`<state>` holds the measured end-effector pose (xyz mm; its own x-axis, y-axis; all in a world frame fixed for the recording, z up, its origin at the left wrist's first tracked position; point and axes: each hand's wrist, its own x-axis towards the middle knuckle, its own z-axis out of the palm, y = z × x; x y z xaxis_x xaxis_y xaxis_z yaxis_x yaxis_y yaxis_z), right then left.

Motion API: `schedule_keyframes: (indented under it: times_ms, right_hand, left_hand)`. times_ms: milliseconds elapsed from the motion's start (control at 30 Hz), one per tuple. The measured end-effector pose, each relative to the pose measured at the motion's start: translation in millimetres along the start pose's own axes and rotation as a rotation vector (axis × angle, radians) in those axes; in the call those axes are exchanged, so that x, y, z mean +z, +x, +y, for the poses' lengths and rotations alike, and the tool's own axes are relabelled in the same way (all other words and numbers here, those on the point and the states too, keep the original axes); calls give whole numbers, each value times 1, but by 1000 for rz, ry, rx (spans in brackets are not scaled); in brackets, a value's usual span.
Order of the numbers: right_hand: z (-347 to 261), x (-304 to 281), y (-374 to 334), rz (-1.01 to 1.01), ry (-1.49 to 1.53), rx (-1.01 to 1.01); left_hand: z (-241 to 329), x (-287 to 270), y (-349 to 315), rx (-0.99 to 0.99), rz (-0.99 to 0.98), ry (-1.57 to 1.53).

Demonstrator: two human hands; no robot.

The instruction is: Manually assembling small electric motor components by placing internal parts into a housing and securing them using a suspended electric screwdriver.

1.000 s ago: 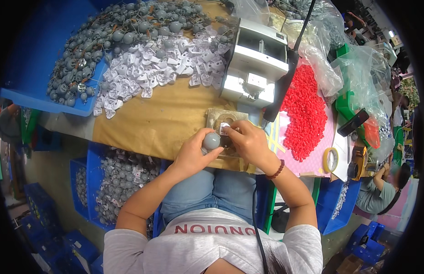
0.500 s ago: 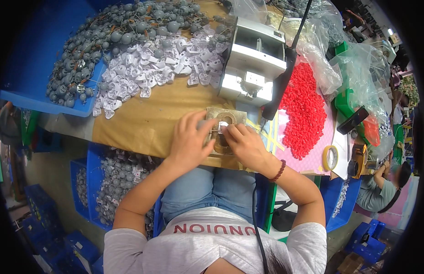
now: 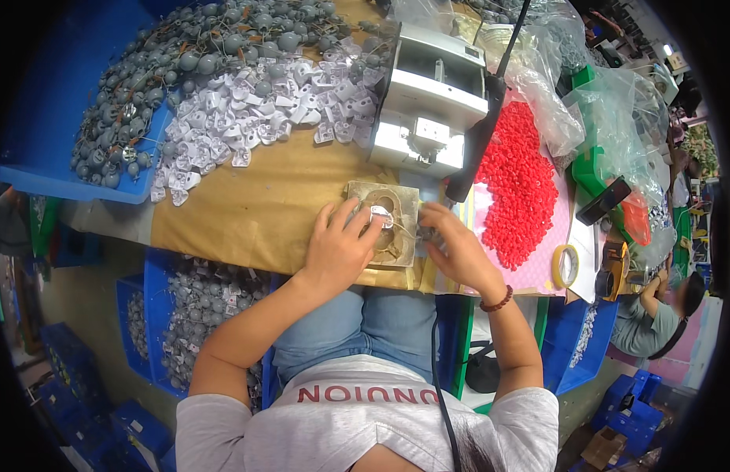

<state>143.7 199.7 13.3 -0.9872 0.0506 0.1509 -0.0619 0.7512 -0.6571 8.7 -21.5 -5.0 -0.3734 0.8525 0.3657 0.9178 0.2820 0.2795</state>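
Observation:
A tan metal block [image 3: 364,190] with a rounded recess lies on the brown-papered table edge in front of me. In its recess sits a small white plastic piece [image 3: 380,212]. My left hand [image 3: 339,248] rests over the block's left side with fingers apart, its index fingertip against the white piece. At the block's right edge, my right hand [image 3: 465,253] has curled fingers around a blurred grey part [image 3: 426,230], mostly hidden. A thin wire seems to run from the white piece towards that part.
Beyond the block stands a white-and-grey bench machine [image 3: 424,102]. White plastic pieces [image 3: 223,130] and grey balls with wires [image 3: 215,47] are heaped left, by a blue bin [image 3: 66,185]. Right are red pieces [image 3: 518,189], a yellow tape roll [image 3: 566,266] and a seated person [image 3: 648,322].
My right hand has moved right, off the white piece, to the block's right edge. My left hand stays at the block, and the white piece now shows more fully.

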Motion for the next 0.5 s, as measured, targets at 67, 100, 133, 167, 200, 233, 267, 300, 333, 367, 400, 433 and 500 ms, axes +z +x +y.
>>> schedule_keyframes:
  times_ms: [67, 100, 133, 167, 200, 233, 267, 300, 333, 367, 400, 433, 500]
  right_hand:
    - [11, 12, -5, 68, -27, 9]
    - [15, 18, -6, 132, -40, 24]
    - [19, 23, -7, 196, -52, 39]
    - [18, 28, -5, 292, -66, 67]
    - [17, 31, -3, 367, -43, 81]
    - [15, 34, 0, 440, -17, 92]
    - [12, 36, 6, 493, 46, 88]
    - [9, 38, 12, 545, 110, 84]
    - [9, 39, 17, 526, 435, 113]
    - [8, 39, 23, 533, 759, 150]
    - [5, 34, 27, 472, 1045, 189]
    - [2, 31, 31, 400, 1330, 227]
    - [6, 25, 37, 213, 1461, 308]
  left_hand:
    - [-1, 0, 1, 4, 6, -14]
    - [0, 0, 1, 5, 9, -19]
    - [0, -1, 1, 7, 12, -25]
    - [0, -1, 1, 6, 12, -22]
    - [0, -1, 1, 5, 11, -20]
    - [0, -1, 1, 4, 10, -18]
    - [0, -1, 1, 7, 9, -16]
    - [-1, 0, 0, 9, 8, -12]
    - [-1, 0, 0, 12, 6, -9]
    - [-2, -1, 0, 17, 3, -16]
    - [-2, -1, 1, 23, -1, -22]
    - [-3, -2, 2, 29, -4, -29]
    - [-4, -2, 3, 38, 2, -37]
